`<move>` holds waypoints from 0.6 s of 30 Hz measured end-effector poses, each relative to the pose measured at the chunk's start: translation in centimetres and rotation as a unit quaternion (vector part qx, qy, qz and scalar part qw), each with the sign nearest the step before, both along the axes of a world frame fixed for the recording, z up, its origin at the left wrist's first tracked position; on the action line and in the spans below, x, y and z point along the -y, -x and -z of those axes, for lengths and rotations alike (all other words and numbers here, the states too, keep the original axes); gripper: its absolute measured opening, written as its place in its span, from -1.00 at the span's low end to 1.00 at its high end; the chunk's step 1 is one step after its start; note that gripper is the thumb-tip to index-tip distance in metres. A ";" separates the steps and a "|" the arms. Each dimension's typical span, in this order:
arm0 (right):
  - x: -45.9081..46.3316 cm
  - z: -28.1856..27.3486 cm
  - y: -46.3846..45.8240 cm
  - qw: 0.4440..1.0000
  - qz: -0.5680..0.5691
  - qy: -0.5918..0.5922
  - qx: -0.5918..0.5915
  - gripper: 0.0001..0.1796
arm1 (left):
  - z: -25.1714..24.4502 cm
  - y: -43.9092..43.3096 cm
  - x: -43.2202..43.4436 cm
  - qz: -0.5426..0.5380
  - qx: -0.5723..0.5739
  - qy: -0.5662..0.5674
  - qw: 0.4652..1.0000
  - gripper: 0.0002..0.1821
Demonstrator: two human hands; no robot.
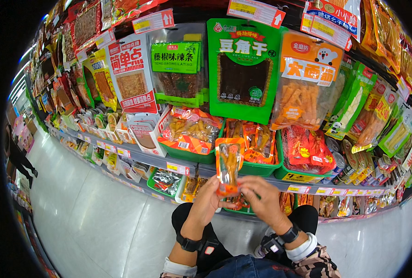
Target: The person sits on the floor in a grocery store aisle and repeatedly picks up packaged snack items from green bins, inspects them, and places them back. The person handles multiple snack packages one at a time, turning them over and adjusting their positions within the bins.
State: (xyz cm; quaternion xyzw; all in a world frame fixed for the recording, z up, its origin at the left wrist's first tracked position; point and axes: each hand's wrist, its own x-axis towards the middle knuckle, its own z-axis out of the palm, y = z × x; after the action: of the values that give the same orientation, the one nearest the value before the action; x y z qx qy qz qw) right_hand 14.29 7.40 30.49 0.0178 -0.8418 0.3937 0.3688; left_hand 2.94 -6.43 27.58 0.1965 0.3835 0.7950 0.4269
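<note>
A small orange snack packet with a clear window [229, 163] stands upright between my two hands, in front of the shelf edge. My left hand [207, 199] grips its lower left part. The fingers of my right hand [261, 201] pinch its lower right edge. Just behind the packet, a green basket [261, 168] holds similar orange packets. To its left, another green basket [188, 153] bears larger orange-and-clear snack bags, and to its right is a green basket of red packets [308, 149].
Large snack bags, among them a green one [244, 69] and an orange one [306, 80], hang above the baskets. A lower shelf holds a green basket of silvery packets [164, 182]. A person in dark clothes [19, 156] is at the far left, across the grey floor [98, 212].
</note>
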 end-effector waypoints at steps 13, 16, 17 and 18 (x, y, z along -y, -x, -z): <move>3.5 1.8 -0.3 0.985 -0.145 0.054 0.071 -0.71 | -0.9 -1.0 6.6 -0.211 -0.087 0.070 0.971 -0.52; 4.5 1.7 1.7 0.955 -0.189 0.200 0.107 -0.57 | -1.1 -0.7 7.3 -0.215 -0.117 0.093 0.965 -0.54; 4.9 2.0 2.4 0.938 -0.201 0.260 0.109 -0.56 | -1.2 -1.1 6.9 -0.209 -0.110 0.101 0.966 -0.53; 5.5 2.4 3.0 0.916 -0.213 0.319 0.113 -0.54 | -0.8 -1.2 6.9 -0.190 -0.116 0.108 0.969 -0.53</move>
State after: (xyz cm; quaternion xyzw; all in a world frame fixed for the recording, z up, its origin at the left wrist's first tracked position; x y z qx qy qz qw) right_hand 11.28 1.95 28.04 0.0337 -0.6835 0.7104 0.1645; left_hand 4.16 -13.34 28.35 0.1635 0.5440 0.7875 0.2394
